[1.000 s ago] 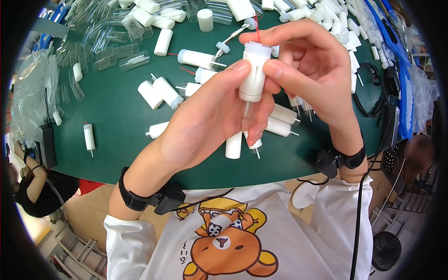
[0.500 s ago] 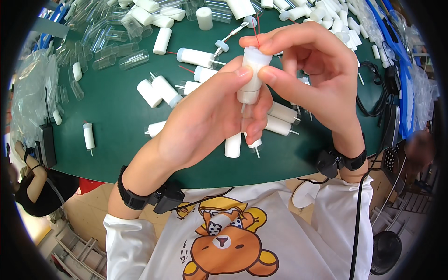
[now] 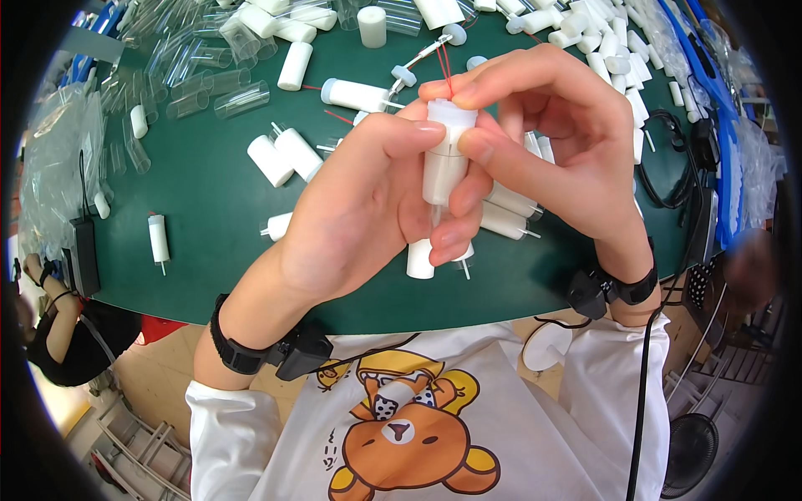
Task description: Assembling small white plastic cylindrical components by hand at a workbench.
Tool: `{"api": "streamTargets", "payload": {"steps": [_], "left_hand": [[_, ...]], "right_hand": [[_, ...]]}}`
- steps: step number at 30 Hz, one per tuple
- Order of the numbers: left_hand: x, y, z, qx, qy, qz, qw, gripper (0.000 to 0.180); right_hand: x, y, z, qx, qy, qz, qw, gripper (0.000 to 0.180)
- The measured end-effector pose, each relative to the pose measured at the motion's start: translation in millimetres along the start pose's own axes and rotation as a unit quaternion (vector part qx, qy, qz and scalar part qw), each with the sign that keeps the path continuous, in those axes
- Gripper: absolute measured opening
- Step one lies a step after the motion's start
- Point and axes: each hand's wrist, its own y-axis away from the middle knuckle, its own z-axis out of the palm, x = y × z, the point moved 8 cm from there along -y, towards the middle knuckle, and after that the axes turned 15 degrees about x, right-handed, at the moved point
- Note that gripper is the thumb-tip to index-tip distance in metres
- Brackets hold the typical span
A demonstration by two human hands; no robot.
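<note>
A white cylinder (image 3: 449,142) with a frosted cap stands upright between my hands, partly inside a clear tube (image 3: 445,179). A loop of red string (image 3: 444,68) rises from its cap, and a thin pale stem shows below. My left hand (image 3: 347,196) is closed round the tube, thumb against the cylinder's upper side and fingers behind it. My right hand (image 3: 576,138) pinches the cap end, its index finger on top and its thumb on the side. Below my left fingers, a white cylinder (image 3: 420,260) lies on the green table (image 3: 200,275).
Several white cylinders, some in tubes with stems, lie around my hands. Clear tubes (image 3: 242,100) lie at the far left, and a pile of white cylinders (image 3: 593,37) at the far right. A black cable (image 3: 660,188) is at the right. Another person's arm (image 3: 58,313) shows at the left.
The white cylinder has slid deeper into the clear tube. Its cap and my right fingertips have come slightly lower, and the string loop has shifted a little left.
</note>
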Motion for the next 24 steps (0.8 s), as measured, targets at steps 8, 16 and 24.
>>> {"api": "streamTargets", "payload": {"steps": [8,16,24], "left_hand": [[-0.4,-0.4,0.4,0.004,0.002,-0.004,1.000,0.033],[1.2,1.3,-2.2,0.026,-0.021,0.009,0.999,0.034],[-0.6,1.0,-4.8,0.037,-0.051,0.005,0.998,0.034]], "right_hand": [[-1.2,0.9,1.3,0.000,0.017,-0.017,1.000,0.017],[-7.4,1.8,2.4,-0.002,0.058,-0.050,0.997,0.016],[-5.3,4.1,4.6,-0.015,0.029,-0.078,0.996,0.016]]}}
